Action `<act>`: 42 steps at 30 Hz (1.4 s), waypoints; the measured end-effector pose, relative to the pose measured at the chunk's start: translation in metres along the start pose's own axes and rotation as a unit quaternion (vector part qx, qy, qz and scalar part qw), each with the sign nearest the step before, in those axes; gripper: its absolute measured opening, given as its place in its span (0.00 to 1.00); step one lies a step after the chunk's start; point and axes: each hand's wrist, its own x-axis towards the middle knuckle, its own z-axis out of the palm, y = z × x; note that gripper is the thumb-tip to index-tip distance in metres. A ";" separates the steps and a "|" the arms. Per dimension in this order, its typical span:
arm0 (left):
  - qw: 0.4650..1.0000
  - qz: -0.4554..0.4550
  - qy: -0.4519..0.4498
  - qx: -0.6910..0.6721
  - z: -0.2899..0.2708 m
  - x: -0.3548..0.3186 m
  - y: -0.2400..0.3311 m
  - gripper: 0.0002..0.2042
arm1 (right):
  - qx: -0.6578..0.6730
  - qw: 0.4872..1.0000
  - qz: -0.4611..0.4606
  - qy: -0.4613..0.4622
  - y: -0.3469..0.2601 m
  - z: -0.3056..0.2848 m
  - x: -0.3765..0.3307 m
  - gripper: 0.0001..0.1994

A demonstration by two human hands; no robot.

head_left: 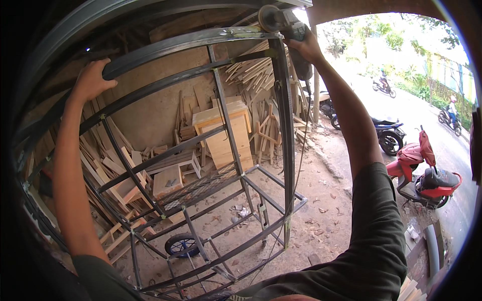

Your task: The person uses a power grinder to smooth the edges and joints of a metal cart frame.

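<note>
A tall frame of dark square metal tubing (175,46) fills the space before me, with bare, shiny patches near its upper right corner. My left hand (92,82) grips its top bar on the left, with thumb and fingers around the tube. My right hand (307,47) holds an angle grinder (290,29) up at the upper right corner. The grinder's round disc (270,19) is just above the top bar; I cannot tell whether it touches. A thin power cord (303,145) hangs from the grinder down past the upright.
Stacked wood strips (253,72) and a light wooden cabinet (226,133) stand behind the frame. A small wheel (182,246) shows low among its bars. Leaves litter the dirt floor (321,200). To the right, a red scooter (424,173) stands beside the road, where riders pass.
</note>
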 end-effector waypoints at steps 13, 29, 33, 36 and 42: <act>1.000 -0.004 0.009 0.009 0.004 0.001 -0.004 0.38 | -0.101 0.991 -0.082 0.015 -0.017 -0.002 0.003 0.35; 1.000 0.004 0.012 -0.022 0.017 0.008 -0.019 0.38 | -0.190 0.981 -0.042 -0.024 -0.018 0.003 0.045 0.48; 1.000 0.010 0.014 -0.011 0.015 0.007 -0.022 0.38 | -0.201 0.976 -0.061 -0.055 -0.024 -0.008 0.047 0.41; 0.999 0.027 0.024 0.013 0.011 0.009 -0.021 0.39 | -0.198 0.976 -0.071 -0.051 -0.005 -0.033 0.044 0.38; 1.000 0.019 0.001 -0.002 -0.003 0.000 0.001 0.36 | -0.216 0.976 -0.038 0.002 0.002 -0.062 0.020 0.39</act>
